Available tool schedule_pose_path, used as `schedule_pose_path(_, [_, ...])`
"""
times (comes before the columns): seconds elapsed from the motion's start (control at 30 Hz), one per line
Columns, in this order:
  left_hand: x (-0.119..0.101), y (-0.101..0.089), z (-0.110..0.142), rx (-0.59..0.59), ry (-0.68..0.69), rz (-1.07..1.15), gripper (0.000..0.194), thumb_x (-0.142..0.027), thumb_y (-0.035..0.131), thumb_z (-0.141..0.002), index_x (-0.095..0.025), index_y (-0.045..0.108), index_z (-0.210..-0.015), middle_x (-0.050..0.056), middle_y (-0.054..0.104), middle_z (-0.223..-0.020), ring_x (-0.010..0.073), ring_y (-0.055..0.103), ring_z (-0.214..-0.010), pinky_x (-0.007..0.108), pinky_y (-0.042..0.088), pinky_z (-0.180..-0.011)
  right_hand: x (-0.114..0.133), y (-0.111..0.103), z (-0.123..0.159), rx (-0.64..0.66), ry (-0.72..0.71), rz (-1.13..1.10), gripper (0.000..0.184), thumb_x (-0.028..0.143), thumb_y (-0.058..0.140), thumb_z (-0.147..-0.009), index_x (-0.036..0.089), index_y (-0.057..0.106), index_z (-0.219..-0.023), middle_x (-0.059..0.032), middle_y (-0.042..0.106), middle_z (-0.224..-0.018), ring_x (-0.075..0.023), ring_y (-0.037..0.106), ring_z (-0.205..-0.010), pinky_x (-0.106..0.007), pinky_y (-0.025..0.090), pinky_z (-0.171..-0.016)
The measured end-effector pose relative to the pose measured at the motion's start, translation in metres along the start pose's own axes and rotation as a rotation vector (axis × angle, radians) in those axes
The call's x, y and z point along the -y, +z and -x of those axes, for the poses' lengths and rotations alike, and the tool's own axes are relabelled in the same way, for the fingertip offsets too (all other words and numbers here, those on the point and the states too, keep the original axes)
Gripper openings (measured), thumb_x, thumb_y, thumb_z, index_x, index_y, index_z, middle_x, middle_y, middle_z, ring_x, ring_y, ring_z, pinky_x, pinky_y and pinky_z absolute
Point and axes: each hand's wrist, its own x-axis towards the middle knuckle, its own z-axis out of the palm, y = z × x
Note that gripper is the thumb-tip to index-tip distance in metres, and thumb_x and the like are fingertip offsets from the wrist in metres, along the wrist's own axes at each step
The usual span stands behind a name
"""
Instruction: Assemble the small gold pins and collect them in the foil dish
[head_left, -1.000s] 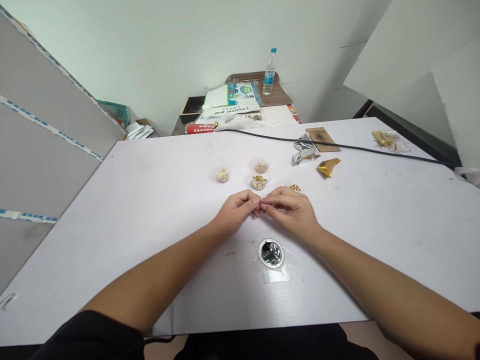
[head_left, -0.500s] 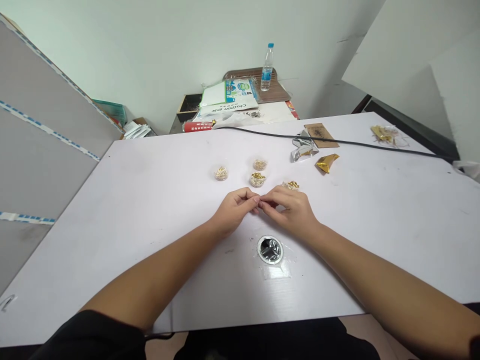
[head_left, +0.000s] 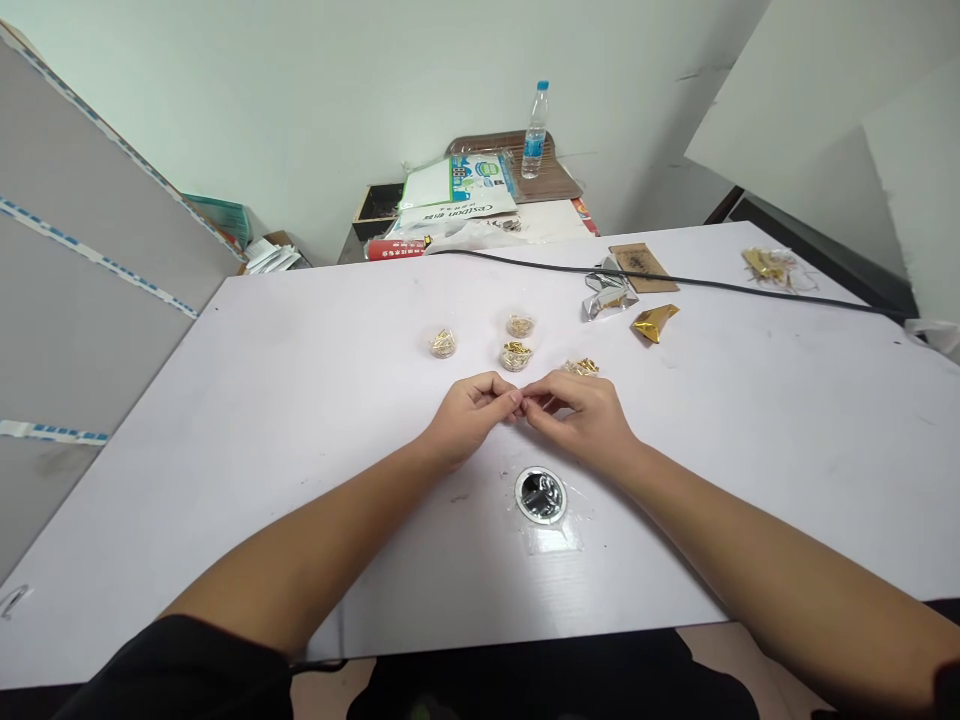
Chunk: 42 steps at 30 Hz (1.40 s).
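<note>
My left hand (head_left: 474, 418) and my right hand (head_left: 576, 408) meet fingertip to fingertip above the white table. Both are closed in a pinch. Whatever lies between the fingers is too small or too hidden to name. Just beyond them stands a small clear cup (head_left: 516, 357) of gold and pale pieces. Behind it is another small clear cup (head_left: 519, 326), and a third clear cup (head_left: 442, 344) sits to the left; both contain thin pale-gold pieces. A heap of gold and clear pieces (head_left: 582, 368) shows past my right fingers, its lower part hidden by that hand.
A black cable (head_left: 540, 268) crosses the far side of the table. Near it lie silver foil packets (head_left: 609, 302), a gold foil packet (head_left: 655, 323) and a brown card (head_left: 643, 268). A round cable hole (head_left: 541, 495) is close to me. A water bottle (head_left: 535, 135) stands behind.
Both hands stay pinched together in nearly the same place, with only a slight shift of the fingers. The whole view has moved a little; the cups and packets lie as before.
</note>
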Motion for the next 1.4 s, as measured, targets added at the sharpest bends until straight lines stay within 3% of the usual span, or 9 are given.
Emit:
schedule_pose_path(0.3, [0.000, -0.001, -0.001, -0.030, -0.044, 0.022, 0.025, -0.033, 0.071, -0.081, -0.013, 0.061, -0.073, 0.003, 0.065, -0.072, 0.0125, 0.059, -0.073, 0.030, 0.046, -0.077, -0.004, -0.003, -0.004, 0.066, -0.084, 0.052, 0.013, 0.015, 0.055, -0.091, 0.018, 0.064, -0.084, -0.0017, 0.068, -0.069, -0.0121, 0.060, -0.058, -0.025, 0.048, -0.054])
schedule_pose_path(0.47, [-0.002, -0.001, -0.001, 0.037, -0.084, 0.127, 0.025, -0.032, 0.065, -0.084, -0.013, 0.059, -0.069, 0.003, 0.061, -0.072, 0.0130, 0.056, -0.070, 0.030, 0.044, -0.072, -0.001, -0.003, -0.005, 0.112, -0.041, -0.054, 0.019, 0.017, 0.047, -0.098, 0.019, 0.056, -0.081, -0.0002, 0.066, -0.068, -0.0105, 0.056, -0.057, -0.024, 0.044, -0.055])
schedule_pose_path(0.73, [-0.001, 0.003, 0.002, 0.138, -0.018, 0.123, 0.038, -0.040, 0.061, -0.089, -0.015, 0.050, -0.063, 0.003, 0.056, -0.070, 0.0135, 0.054, -0.071, 0.030, 0.045, -0.073, 0.003, -0.001, -0.002, 0.152, 0.008, -0.207, 0.028, 0.023, 0.040, -0.102, 0.021, 0.049, -0.076, -0.0002, 0.063, -0.065, -0.0119, 0.058, -0.058, -0.026, 0.044, -0.056])
schedule_pose_path(0.97, [-0.002, 0.008, 0.004, 0.134, -0.022, 0.159, 0.037, -0.038, 0.060, -0.090, -0.015, 0.049, -0.063, 0.002, 0.055, -0.070, 0.0135, 0.055, -0.071, 0.030, 0.046, -0.074, 0.001, 0.007, 0.002, 0.127, 0.090, -0.387, 0.033, 0.029, 0.040, -0.104, 0.021, 0.049, -0.073, -0.0004, 0.057, -0.067, -0.0135, 0.060, -0.063, -0.029, 0.048, -0.061])
schedule_pose_path(1.13, [-0.003, 0.008, 0.003, 0.125, -0.035, 0.227, 0.037, -0.038, 0.065, -0.087, -0.015, 0.050, -0.062, 0.002, 0.055, -0.070, 0.0136, 0.055, -0.072, 0.030, 0.047, -0.074, 0.004, 0.008, 0.001, 0.058, 0.014, -0.313, 0.036, 0.030, 0.040, -0.104, 0.021, 0.053, -0.073, -0.0033, 0.055, -0.073, -0.0167, 0.056, -0.072, -0.033, 0.048, -0.067])
schedule_pose_path(1.4, [-0.003, 0.008, 0.005, 0.157, -0.046, 0.252, 0.035, -0.036, 0.063, -0.090, -0.014, 0.053, -0.064, 0.002, 0.055, -0.072, 0.0129, 0.055, -0.073, 0.028, 0.047, -0.075, 0.007, 0.010, 0.003, 0.034, 0.053, -0.339, 0.039, 0.030, 0.039, -0.105, 0.020, 0.054, -0.070, -0.0044, 0.047, -0.081, -0.0167, 0.054, -0.078, -0.035, 0.051, -0.070])
